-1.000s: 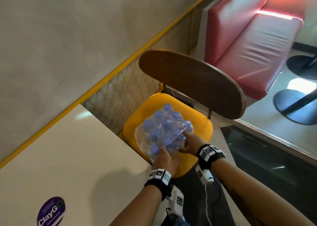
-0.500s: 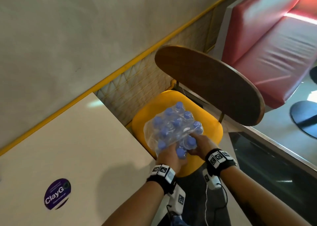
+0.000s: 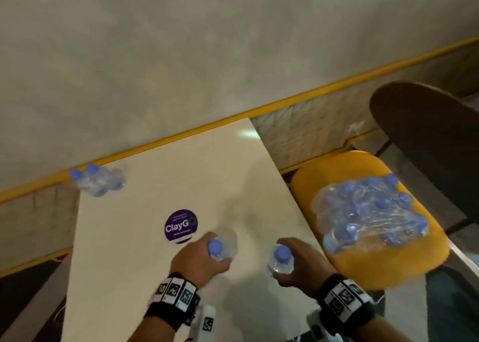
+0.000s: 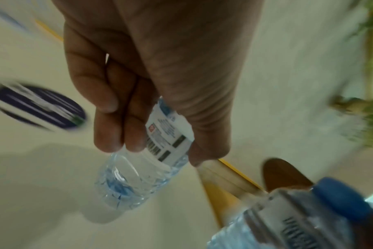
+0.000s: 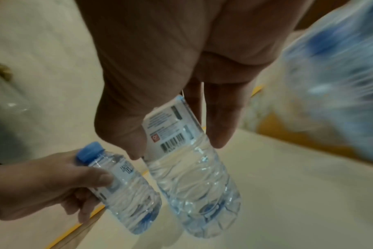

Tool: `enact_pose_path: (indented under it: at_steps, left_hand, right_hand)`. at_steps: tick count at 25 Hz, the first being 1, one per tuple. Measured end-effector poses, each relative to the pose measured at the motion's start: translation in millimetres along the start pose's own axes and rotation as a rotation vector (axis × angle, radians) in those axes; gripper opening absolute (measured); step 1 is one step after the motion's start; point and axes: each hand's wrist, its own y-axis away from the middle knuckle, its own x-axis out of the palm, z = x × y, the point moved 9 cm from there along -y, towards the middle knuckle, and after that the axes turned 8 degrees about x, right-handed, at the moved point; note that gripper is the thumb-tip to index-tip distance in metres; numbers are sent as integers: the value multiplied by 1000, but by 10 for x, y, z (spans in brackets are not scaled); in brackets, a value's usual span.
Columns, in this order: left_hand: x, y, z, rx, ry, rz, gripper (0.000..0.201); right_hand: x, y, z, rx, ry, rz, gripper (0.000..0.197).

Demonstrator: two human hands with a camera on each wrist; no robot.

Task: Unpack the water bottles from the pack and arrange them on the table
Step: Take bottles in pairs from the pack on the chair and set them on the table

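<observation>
My left hand grips a small clear water bottle with a blue cap above the white table. In the left wrist view its fingers wrap the labelled bottle. My right hand holds a second bottle over the table's right edge. In the right wrist view the fingers clasp that bottle by its label. The shrink-wrapped pack of blue-capped bottles sits on the yellow chair seat. Several bottles stand at the table's far left corner.
A round purple sticker lies on the table just beyond my left hand. The chair's dark wooden backrest rises at the right. A grey wall with a yellow rail runs behind the table.
Both hands have left the pack on the chair, each carrying one bottle, and swung left to the table. The view has turned left, bringing the bottles in the far corner into sight.
</observation>
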Motion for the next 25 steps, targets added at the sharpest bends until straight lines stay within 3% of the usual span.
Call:
enact_pose_path:
  at_steps: [3, 6, 8, 11, 14, 20, 25]
  left_hand:
    - [-503, 339, 1112, -168, 20, -65, 57]
    - [-845, 589, 1946, -289, 52, -99, 51]
    - [-1035, 683, 2396, -326, 56, -125, 50]
    - [-1196, 710, 2860, -359, 71, -136, 53]
    - [-1184, 618, 3120, -370, 46, -76, 55]
    - [-1244, 530, 3167, -315, 19, 13, 31]
    - [-1232, 495, 3167, -307, 69, 57, 28]
  right_hand:
    - [597, -532, 1029, -92, 12, 103, 41]
    - [1235, -1014, 1886, -186, 40, 165, 51]
    - [1680, -1243, 2372, -226, 65, 204, 60]
    - [2209, -1459, 2992, -276, 89, 216, 57]
    - [2548, -1593, 3314, -284, 147, 205, 63]
    - [2840, -1836, 3453, -217, 252, 180, 41]
    - [2953, -1944, 3418, -214, 285, 187, 49]
